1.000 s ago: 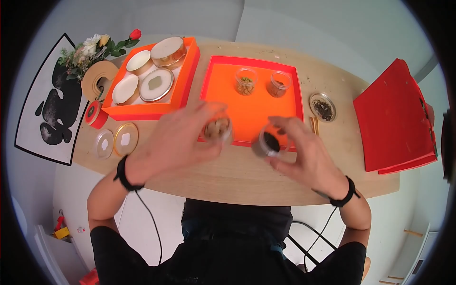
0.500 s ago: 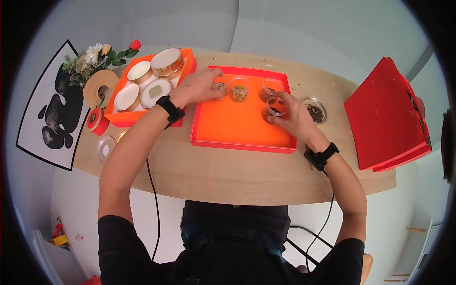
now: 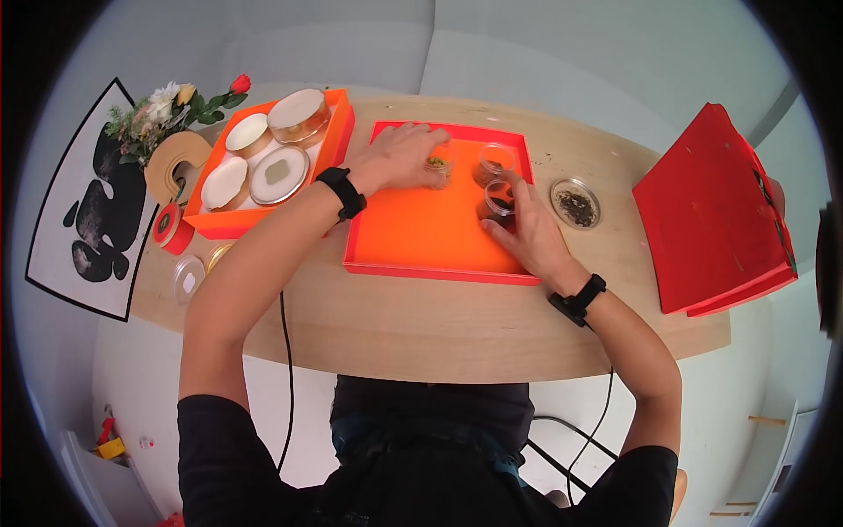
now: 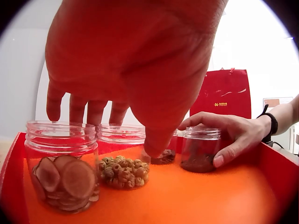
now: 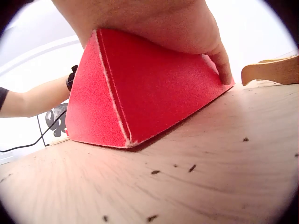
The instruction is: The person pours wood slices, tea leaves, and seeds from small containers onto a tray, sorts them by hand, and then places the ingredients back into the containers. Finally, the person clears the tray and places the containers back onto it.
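In the head view, my left hand (image 3: pixel 399 158) is at the back left of the shallow orange-red tray (image 3: pixel 421 237). Its thumb and fingers are round a clear jar of yellow-green dried buds (image 3: pixel 437 165). The left wrist view shows a jar of dried slices (image 4: pixel 65 172) beside it, which the hand covers in the head view. On the tray's right side, my right hand (image 3: pixel 540 233) grips a jar of dark contents (image 3: pixel 499 209), thumb in front and fingers behind. Just beyond it sits a jar of reddish-brown pieces (image 3: pixel 493 164).
An orange box (image 3: pixel 341 145) of lidded tins stands left of the tray. A glass dish of dark leaves (image 3: pixel 575 204) lies to the right, with wooden tongs (image 5: pixel 271 72) nearby and dark crumbs on the table. A red bag (image 3: pixel 711 220) stands far right; flowers (image 3: pixel 162 110) far left.
Both hands carried jars from the tray's front to its inside. My left hand released the slices jar at the back left, then moved right to the buds jar. The right hand stays on the dark jar.
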Motion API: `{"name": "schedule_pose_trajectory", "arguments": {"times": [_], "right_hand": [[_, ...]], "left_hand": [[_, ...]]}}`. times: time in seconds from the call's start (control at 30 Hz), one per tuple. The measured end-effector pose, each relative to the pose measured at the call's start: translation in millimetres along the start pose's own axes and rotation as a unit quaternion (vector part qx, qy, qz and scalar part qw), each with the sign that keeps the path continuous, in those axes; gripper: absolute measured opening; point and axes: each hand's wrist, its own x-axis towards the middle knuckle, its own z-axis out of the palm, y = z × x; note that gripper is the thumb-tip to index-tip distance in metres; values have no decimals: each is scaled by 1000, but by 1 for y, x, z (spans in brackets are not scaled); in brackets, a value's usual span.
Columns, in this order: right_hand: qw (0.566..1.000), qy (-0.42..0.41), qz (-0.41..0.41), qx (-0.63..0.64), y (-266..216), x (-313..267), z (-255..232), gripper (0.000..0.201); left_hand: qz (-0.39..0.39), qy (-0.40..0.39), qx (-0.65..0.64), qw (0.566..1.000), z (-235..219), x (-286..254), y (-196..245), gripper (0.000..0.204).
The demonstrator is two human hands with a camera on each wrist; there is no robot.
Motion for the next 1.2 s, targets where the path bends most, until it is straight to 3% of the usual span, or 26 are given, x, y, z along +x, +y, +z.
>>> {"name": "schedule_pose_trajectory", "arguments": {"times": [0.07, 0.2, 0.4, 0.47, 0.57, 0.7, 0.77, 0.9, 1.03, 1.1, 1.2], "right_hand": [[1000, 3, -4, -9, 1, 0, 1, 82], [1000, -1, 9, -8, -1, -2, -1, 82], [1000, 10, -8, -10, -1, 0, 2, 84], [1000, 8, -9, -11, -2, 0, 0, 85], [1000, 11, -4, -2, -3, 0, 1, 84], [1000, -6, 25, 9, -8, 0, -5, 79], [997, -45, 56, 0, -14, -1, -11, 80], [999, -12, 33, -16, -4, -1, -1, 80], [998, 4, -13, -60, 7, 6, 3, 80], [999, -3, 34, -24, 9, 15, -1, 79], [999, 39, -4, 12, 21, 40, -7, 75]], "left_hand": [[-34, -39, 8, 999, -5, 6, 1, 87], [9, -28, 8, 1000, 10, 25, -27, 87], [65, 54, 0, 996, 13, 41, -2, 80], [157, 112, -23, 981, 30, 63, 8, 80], [135, 51, -31, 989, 35, 86, 37, 73], [149, 21, -46, 988, 36, 96, 43, 67], [134, 28, -103, 985, 33, 86, 35, 64], [66, -24, -100, 992, 12, 59, 30, 66], [73, -3, -86, 994, 17, 52, 13, 66], [64, 7, -96, 993, 18, 44, 11, 68], [70, 10, -103, 992, 13, 36, 6, 70]]}}
